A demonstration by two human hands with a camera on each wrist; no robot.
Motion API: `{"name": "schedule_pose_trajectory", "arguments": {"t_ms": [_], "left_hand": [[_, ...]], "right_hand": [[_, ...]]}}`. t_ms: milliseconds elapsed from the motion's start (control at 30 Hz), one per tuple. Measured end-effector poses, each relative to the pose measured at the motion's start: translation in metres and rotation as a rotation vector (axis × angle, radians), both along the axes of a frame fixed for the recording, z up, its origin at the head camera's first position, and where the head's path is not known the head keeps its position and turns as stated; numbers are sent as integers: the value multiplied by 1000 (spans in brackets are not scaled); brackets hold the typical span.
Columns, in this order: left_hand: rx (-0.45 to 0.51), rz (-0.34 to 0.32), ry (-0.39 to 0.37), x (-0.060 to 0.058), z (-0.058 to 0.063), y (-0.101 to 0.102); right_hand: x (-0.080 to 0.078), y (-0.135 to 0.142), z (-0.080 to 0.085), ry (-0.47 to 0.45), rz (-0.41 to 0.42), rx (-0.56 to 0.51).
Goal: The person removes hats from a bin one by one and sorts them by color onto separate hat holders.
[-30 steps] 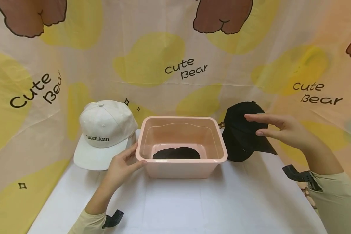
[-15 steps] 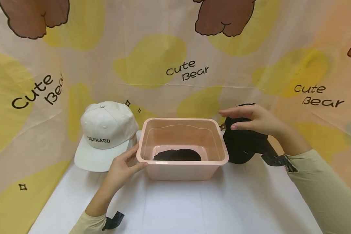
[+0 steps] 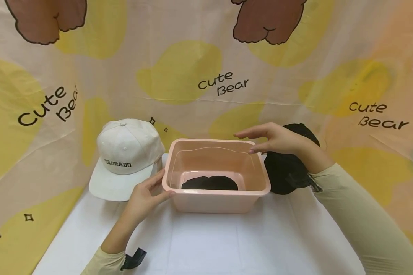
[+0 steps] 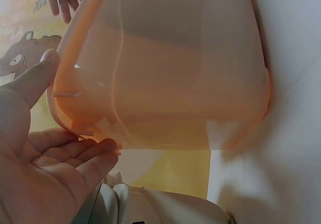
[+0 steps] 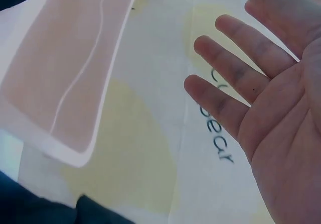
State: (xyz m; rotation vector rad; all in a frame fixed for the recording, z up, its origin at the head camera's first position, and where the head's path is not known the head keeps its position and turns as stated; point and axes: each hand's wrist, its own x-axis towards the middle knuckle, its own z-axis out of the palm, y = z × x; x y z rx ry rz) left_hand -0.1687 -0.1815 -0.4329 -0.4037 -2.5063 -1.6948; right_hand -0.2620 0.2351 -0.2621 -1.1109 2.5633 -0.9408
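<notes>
My left hand [image 3: 143, 194] grips the left front corner of a pink plastic bin [image 3: 210, 201], thumb on the front rim and fingers along the side. Fingers and thumb show around the rim in the left wrist view. Over the bin's right back corner hovers my right hand [image 3: 266, 139], its fingers spread and holding nothing. At the bottom of the bin lies a black cap [image 3: 210, 182], partly hidden by the front wall; white letters show on it in the right wrist view. Another black cap [image 3: 282, 172] stands right of the bin, partly behind my right hand and wrist.
A white cap [image 3: 127, 143] with dark COLORADO lettering stands left of the bin, close to my left hand. All rests on a white-covered table [image 3: 206, 244]. A printed cloth [image 3: 179, 72] with bears hangs behind and at both sides.
My right hand has moved left from in front of the black cap to over the bin's right corner. My left hand and the caps have stayed in place.
</notes>
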Motion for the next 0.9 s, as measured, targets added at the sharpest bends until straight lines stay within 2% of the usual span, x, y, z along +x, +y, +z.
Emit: {"name": "schedule_pose_trajectory", "arguments": {"t_ms": [333,533,800,900], "left_hand": [[14,-7,-7,-2,-2,-1],[9,-3,4,-2,-2,-1],[22,-6,-4,-2,-1,-1],[12,0,-4,-2,-2,-2]], "right_hand": [[-14,-38,-14,-72,116,63],[-18,-58,-27,-158,210,86],[-19,-77,-45,-272,242,205],[-19,-82,-54,-336,274,216]]}}
